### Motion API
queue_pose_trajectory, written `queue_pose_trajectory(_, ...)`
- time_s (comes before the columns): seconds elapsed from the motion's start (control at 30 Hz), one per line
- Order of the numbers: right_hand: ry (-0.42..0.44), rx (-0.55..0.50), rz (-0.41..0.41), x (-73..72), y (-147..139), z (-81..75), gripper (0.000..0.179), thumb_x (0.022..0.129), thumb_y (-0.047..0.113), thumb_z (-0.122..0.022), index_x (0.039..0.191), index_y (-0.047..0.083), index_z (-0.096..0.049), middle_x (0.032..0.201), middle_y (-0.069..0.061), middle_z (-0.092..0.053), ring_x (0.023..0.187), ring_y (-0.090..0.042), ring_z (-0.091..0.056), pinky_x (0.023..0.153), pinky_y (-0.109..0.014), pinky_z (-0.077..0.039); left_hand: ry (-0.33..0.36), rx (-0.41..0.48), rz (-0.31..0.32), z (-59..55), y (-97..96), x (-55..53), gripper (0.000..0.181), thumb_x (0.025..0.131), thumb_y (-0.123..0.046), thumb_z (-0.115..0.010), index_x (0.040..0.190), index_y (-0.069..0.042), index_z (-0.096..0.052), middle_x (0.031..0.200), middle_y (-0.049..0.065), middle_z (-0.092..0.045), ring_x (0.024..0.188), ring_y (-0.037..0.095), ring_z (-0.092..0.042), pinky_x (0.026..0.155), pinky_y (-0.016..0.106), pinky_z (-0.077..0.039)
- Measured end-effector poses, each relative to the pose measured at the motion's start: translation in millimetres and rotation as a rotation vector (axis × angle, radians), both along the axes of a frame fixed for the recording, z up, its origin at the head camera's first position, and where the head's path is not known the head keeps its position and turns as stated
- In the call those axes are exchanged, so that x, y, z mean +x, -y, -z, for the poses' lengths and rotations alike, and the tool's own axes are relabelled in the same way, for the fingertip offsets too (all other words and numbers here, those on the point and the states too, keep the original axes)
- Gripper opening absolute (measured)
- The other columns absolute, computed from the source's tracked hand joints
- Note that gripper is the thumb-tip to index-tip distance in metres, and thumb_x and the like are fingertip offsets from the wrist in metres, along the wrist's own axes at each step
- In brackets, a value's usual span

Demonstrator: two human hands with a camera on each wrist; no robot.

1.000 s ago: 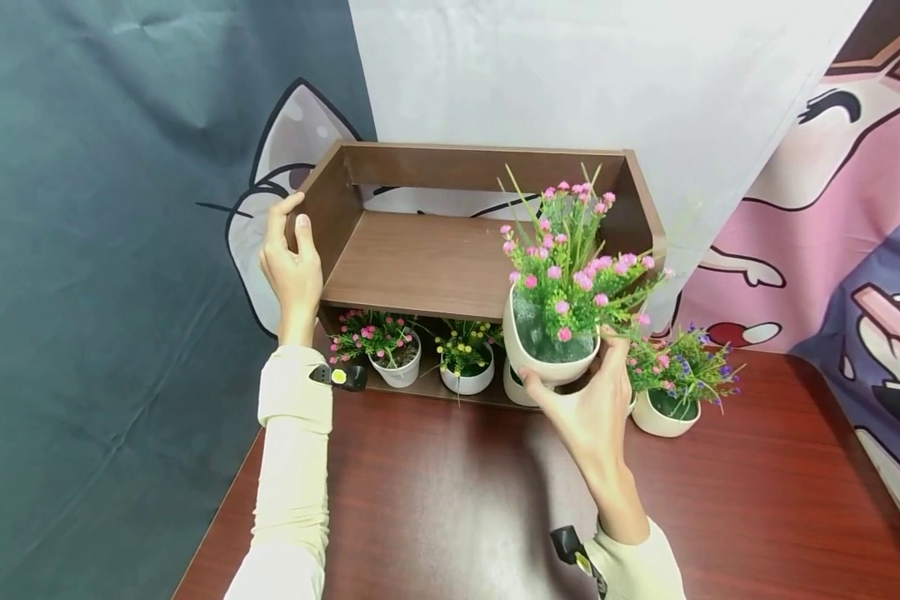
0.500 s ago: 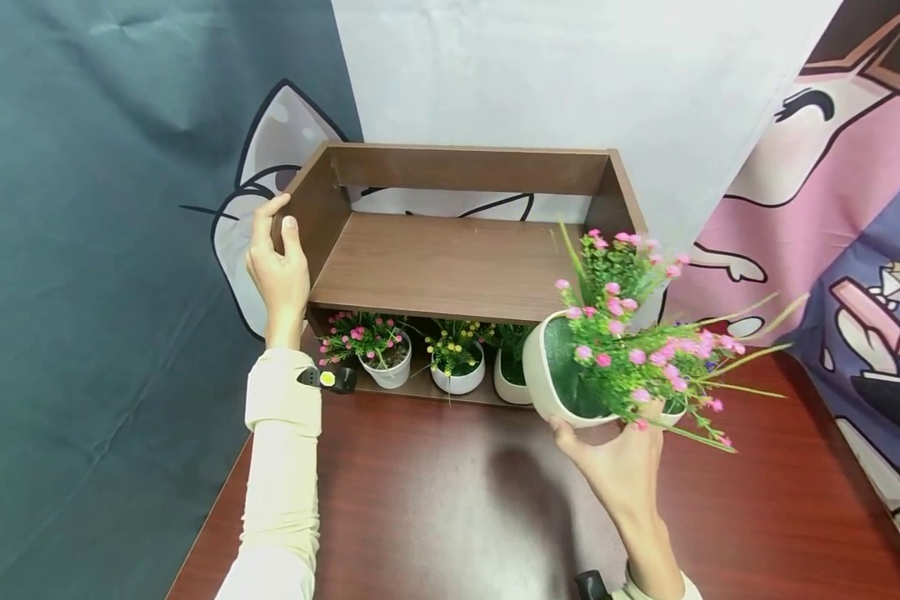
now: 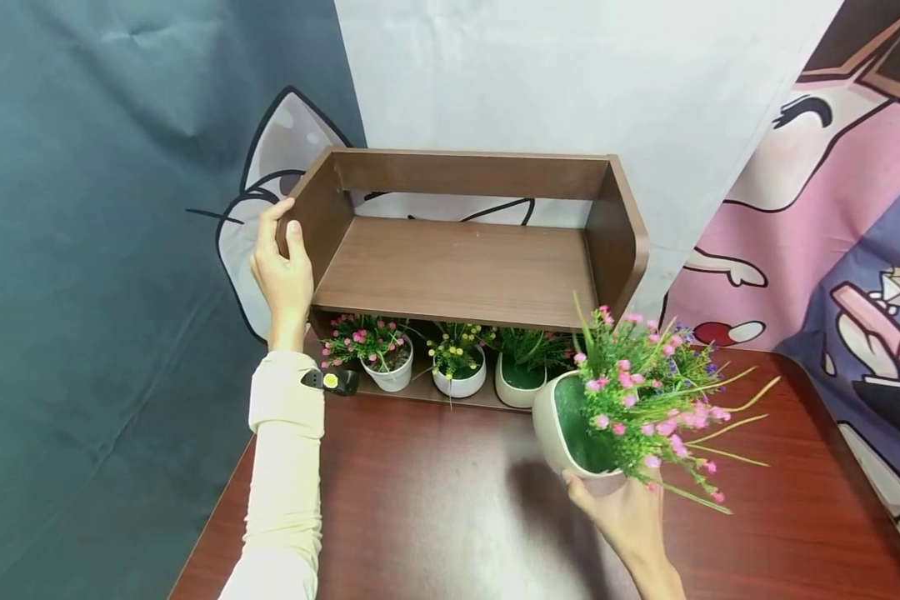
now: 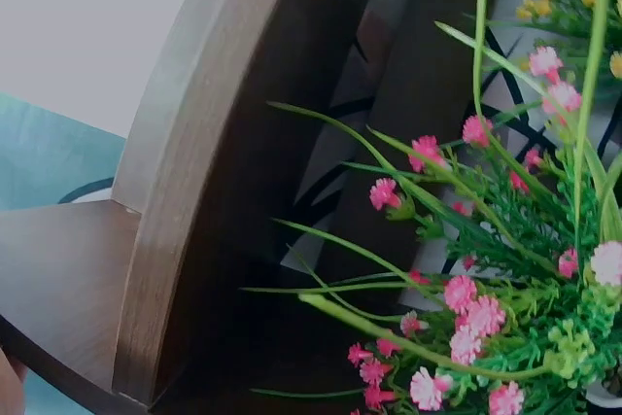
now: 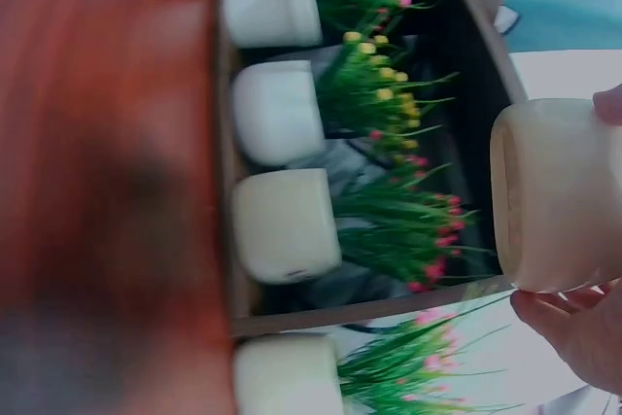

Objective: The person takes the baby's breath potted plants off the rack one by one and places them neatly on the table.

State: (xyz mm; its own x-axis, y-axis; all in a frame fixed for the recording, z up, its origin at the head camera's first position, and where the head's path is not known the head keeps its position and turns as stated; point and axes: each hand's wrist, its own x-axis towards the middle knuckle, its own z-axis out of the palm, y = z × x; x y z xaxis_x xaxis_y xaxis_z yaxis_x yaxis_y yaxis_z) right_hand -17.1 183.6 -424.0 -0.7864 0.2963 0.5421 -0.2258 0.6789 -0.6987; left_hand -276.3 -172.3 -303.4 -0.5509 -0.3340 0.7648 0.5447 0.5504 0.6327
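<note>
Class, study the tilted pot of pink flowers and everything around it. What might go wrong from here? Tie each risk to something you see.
1. The tilted pot might slip, since the right hand holds it with its opening leaning sideways.
2. Its pink flowers overlap the blue-flowered plant in the head view, so stems could snag if they are close.
3. The left hand holds the side of the shelf; a tug might jolt the pots beneath.

Right hand (image 3: 628,517) grips a white pot of pink flowers (image 3: 618,412), tilted rightward over the reddish-brown table (image 3: 427,500). Left hand (image 3: 283,275) holds the left side panel (image 3: 321,212) of the brown wooden shelf (image 3: 457,262). Lower tier (image 3: 423,382), left to right: pink-flowered plant (image 3: 386,358), yellow-flowered plant (image 3: 459,367), grassy plant (image 3: 521,371), each in a pale pot.
</note>
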Motion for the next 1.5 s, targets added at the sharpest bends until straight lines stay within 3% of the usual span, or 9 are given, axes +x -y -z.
queue_pose_trajectory(0.17,0.01,0.017,0.005,4.3,0.4,16.9,0.1,0.039,0.016,-0.082,0.127,0.005,-0.035,0.113,-0.016,-0.048,0.099,-0.023,-0.044,0.087,-0.013,-0.024,0.016,-0.012,-0.031,2.5,0.0,0.5,0.025,0.087,-0.025,-0.046,0.109,-0.03,-0.057,0.11,-0.021,-0.053,0.083,0.011,-0.05,0.075,0.028,-0.034)
queue_pose_trajectory(0.37,0.092,-0.056,0.045,10.6,-1.2,29.2,0.1,0.039,0.014,-0.083,0.124,0.001,-0.033,0.11,-0.016,-0.047,0.097,-0.025,-0.046,0.083,-0.012,-0.026,0.018,-0.016,-0.036,2.3,-0.8,0.8,0.026,0.087,-0.025,-0.045,0.11,-0.031,-0.056,0.11,-0.022,-0.053,0.069,0.018,-0.043,0.07,0.029,-0.033)
queue_pose_trajectory(0.6,0.108,-0.038,0.062,15.1,-12.3,44.3,0.096,0.037,0.014,-0.084,0.12,0.001,-0.037,0.106,-0.012,-0.05,0.093,-0.022,-0.047,0.08,-0.011,-0.027,0.027,0.004,-0.017,0.7,-0.7,2.0,0.025,0.087,-0.024,-0.046,0.108,-0.031,-0.057,0.11,-0.021,-0.053,0.083,0.01,-0.049,0.077,0.026,-0.034)
queue_pose_trajectory(0.8,0.127,-0.002,0.108,21.2,-23.8,55.9,0.09,0.037,0.018,-0.084,0.113,-0.002,-0.04,0.102,-0.017,-0.052,0.093,-0.028,-0.048,0.078,-0.015,-0.027,0.04,0.032,-0.002,-0.5,-1.6,2.6,0.026,0.086,-0.02,-0.048,0.107,-0.033,-0.057,0.11,-0.02,-0.053,0.095,0.003,-0.049,0.082,0.024,-0.033)
queue_pose_trajectory(1.0,0.174,-0.02,0.17,26.3,-32.4,62.3,0.09,0.038,0.018,-0.084,0.113,-0.001,-0.038,0.101,-0.019,-0.05,0.091,-0.032,-0.049,0.073,-0.029,-0.032,0.039,0.02,-0.006,0.0,-2.1,3.1,0.025,0.086,-0.022,-0.047,0.107,-0.032,-0.057,0.11,-0.021,-0.053,0.091,0.006,-0.049,0.08,0.025,-0.034)
queue_pose_trajectory(1.2,0.169,-0.009,0.207,27.2,-44.0,67.7,0.089,0.037,0.017,-0.083,0.111,-0.003,-0.038,0.1,-0.02,-0.049,0.09,-0.034,-0.049,0.071,-0.032,-0.032,0.034,0.016,-0.003,-0.6,-3.4,2.5,0.025,0.087,-0.024,-0.047,0.108,-0.033,-0.056,0.11,-0.021,-0.052,0.083,0.01,-0.048,0.078,0.026,-0.034)
queue_pose_trajectory(1.33,0.191,-0.01,0.244,29.1,-51.5,70.6,0.088,0.037,0.018,-0.084,0.109,-0.003,-0.037,0.099,-0.02,-0.048,0.088,-0.036,-0.049,0.07,-0.037,-0.032,0.028,0.017,-0.002,-0.3,-3.1,2.8,0.025,0.087,-0.023,-0.047,0.108,-0.032,-0.057,0.111,-0.02,-0.052,0.091,0.007,-0.049,0.081,0.025,-0.033)
queue_pose_trajectory(1.5,0.209,-0.013,0.317,34.2,-61.2,72.7,0.085,0.037,0.017,-0.083,0.105,-0.004,-0.038,0.092,-0.021,-0.049,0.082,-0.037,-0.05,0.066,-0.037,-0.031,0.032,0.014,-0.011,0.6,-2.3,3.6,0.025,0.087,-0.025,-0.047,0.108,-0.033,-0.056,0.111,-0.021,-0.052,0.079,0.011,-0.047,0.077,0.025,-0.034)
